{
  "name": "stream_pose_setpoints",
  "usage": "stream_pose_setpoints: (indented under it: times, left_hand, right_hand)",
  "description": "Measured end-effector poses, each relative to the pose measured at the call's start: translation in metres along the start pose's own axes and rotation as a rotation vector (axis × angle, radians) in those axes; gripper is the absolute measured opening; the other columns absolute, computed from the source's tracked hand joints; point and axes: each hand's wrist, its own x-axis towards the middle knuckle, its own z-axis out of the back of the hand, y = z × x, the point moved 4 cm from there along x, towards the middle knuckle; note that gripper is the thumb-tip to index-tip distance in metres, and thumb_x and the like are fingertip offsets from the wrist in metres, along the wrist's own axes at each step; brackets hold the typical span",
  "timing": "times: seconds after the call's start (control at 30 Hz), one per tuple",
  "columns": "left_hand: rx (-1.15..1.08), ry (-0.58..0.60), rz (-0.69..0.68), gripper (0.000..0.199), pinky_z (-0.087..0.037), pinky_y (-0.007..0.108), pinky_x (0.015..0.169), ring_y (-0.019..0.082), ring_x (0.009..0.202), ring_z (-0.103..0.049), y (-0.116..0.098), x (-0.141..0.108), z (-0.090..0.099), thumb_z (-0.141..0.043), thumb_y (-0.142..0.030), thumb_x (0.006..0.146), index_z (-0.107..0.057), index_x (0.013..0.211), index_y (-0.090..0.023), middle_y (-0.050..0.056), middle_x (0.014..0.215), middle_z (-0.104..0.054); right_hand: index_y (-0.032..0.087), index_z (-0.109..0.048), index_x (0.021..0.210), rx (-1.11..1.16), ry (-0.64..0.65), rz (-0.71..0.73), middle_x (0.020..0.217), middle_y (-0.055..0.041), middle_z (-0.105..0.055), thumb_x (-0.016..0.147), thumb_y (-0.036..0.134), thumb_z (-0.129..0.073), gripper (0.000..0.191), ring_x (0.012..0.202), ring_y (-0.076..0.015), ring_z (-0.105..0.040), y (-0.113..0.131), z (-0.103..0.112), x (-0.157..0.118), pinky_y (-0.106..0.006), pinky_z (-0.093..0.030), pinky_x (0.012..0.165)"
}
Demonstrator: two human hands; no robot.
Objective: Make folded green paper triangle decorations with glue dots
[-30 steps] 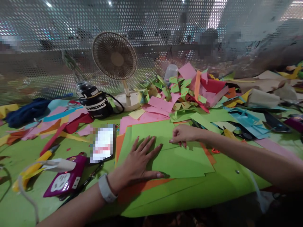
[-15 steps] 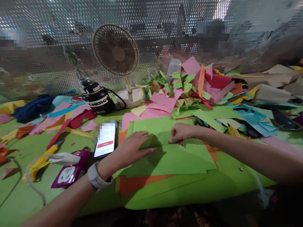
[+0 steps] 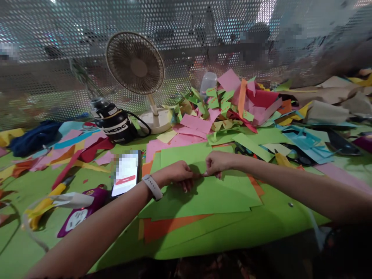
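Note:
A green sheet of paper (image 3: 221, 197) lies on top of a stack in front of me, with orange sheets (image 3: 177, 226) showing from under it. Over the middle of the green paper, my left hand (image 3: 180, 174) has its fingers bent and closed at the paper, a white watch band on the wrist. Just right of it, my right hand (image 3: 217, 163) pinches down at the same paper, thumb against the forefinger. The two hands' fingertips nearly meet. Their shadow and the fingers hide the exact spot of paper between them.
Left of the stack lie a phone (image 3: 126, 174), a purple device (image 3: 84, 209) and a yellow-handled cutter (image 3: 48, 203). Behind stand a black bottle (image 3: 114, 124) and a fan (image 3: 135, 64). Cut paper scraps (image 3: 200, 122) pile up at the back and right, before a perforated screen (image 3: 186, 35).
My left hand has moved right, toward my right hand, and its spread fingers have closed. My right hand stays pinched in much the same place. The view has shifted slightly.

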Motion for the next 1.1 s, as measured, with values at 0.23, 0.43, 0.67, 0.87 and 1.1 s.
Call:
stream_pose_setpoints:
  times: [0.23,0.43,0.67,0.87,1.1]
  left_hand:
    - [0.003,0.000,0.023,0.049,-0.038,0.026,0.048,0.013,0.044,-0.056,0.005,0.001,0.001,-0.073,-0.062,0.064,-0.062,0.050,-0.017,0.002,0.049,-0.063]
    - [0.086,-0.018,0.091,0.055,-0.037,0.026,0.047,0.015,0.046,-0.058,0.020,-0.012,0.015,-0.069,-0.071,0.062,-0.061,0.049,-0.018,0.003,0.048,-0.064]
    - [0.222,-0.029,0.153,0.063,-0.033,0.026,0.047,0.015,0.042,-0.052,0.041,-0.037,0.036,-0.063,-0.080,0.058,-0.061,0.047,-0.018,0.005,0.042,-0.060]
    - [0.262,-0.076,0.239,0.061,-0.030,0.025,0.045,0.016,0.042,-0.052,0.049,-0.056,0.046,-0.067,-0.079,0.052,-0.058,0.044,-0.019,0.006,0.043,-0.059]
    - [0.303,-0.080,0.312,0.052,-0.039,0.027,0.048,0.017,0.044,-0.056,0.062,-0.070,0.065,-0.068,-0.068,0.056,-0.054,0.043,-0.020,0.008,0.048,-0.063]
  right_hand:
    - [0.017,-0.055,0.058,0.007,0.014,-0.005,0.045,0.0050,-0.059,0.057,0.046,-0.085,0.043,0.046,-0.0101,-0.059,0.001,0.001,-0.002,-0.023,-0.048,0.059]
    - [0.016,-0.057,0.051,-0.022,0.020,-0.056,0.045,0.0042,-0.059,0.052,0.049,-0.086,0.044,0.045,-0.0099,-0.058,-0.010,0.010,-0.010,-0.024,-0.048,0.060]
    - [0.016,-0.057,0.053,-0.021,-0.003,-0.105,0.048,0.0031,-0.061,0.053,0.052,-0.085,0.045,0.047,-0.0104,-0.059,-0.031,0.023,-0.024,-0.025,-0.049,0.058]
    - [0.016,-0.056,0.053,-0.008,-0.028,-0.127,0.046,0.0036,-0.058,0.059,0.047,-0.084,0.042,0.046,-0.0096,-0.057,-0.036,0.026,-0.034,-0.024,-0.049,0.055]
    - [0.016,-0.055,0.053,0.012,-0.085,-0.103,0.047,0.0034,-0.057,0.069,0.032,-0.081,0.035,0.044,-0.0090,-0.055,-0.035,0.022,-0.039,-0.023,-0.048,0.052]
